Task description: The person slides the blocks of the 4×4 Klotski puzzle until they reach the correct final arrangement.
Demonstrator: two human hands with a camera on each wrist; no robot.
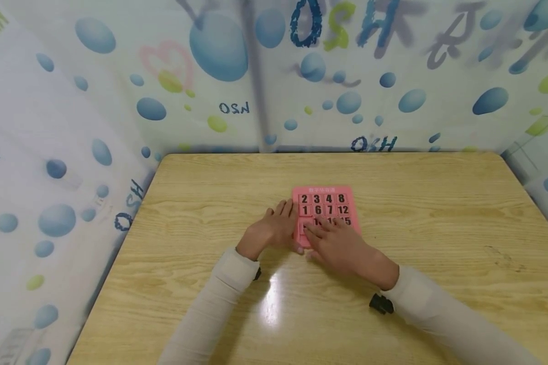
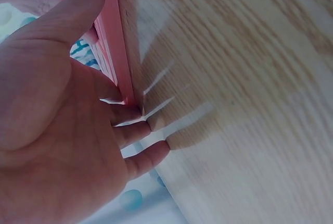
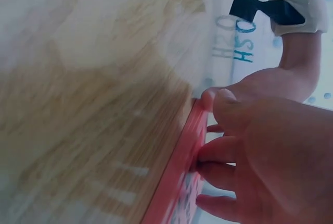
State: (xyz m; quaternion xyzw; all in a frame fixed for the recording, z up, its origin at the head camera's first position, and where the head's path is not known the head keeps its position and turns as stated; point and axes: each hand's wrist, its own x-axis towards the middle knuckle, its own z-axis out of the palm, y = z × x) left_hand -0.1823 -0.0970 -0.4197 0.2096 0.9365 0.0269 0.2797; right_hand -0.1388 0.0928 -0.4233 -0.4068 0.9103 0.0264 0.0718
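Note:
A pink number slide puzzle (image 1: 324,209) lies flat on the table. Its top row reads 2, 3, 4, 8 and the one below 1, 6, 7, 12; right-hand fingers hide much of the lower part. My left hand (image 1: 274,228) lies along the puzzle's left edge, fingers straight and fingertips on the tabletop in the left wrist view. Its thumb (image 2: 86,5) is at the near left corner. Over the lower rows, my right hand (image 1: 340,248) extends its fingers, touching the tiles at the left; its thumb is near the front edge.
The wooden table (image 1: 210,182) stretches around the puzzle on every side. Behind and left of it hangs a pale curtain (image 1: 283,86) printed with blue drops and letters. A black strap piece (image 1: 381,303) sticks out beneath the right cuff.

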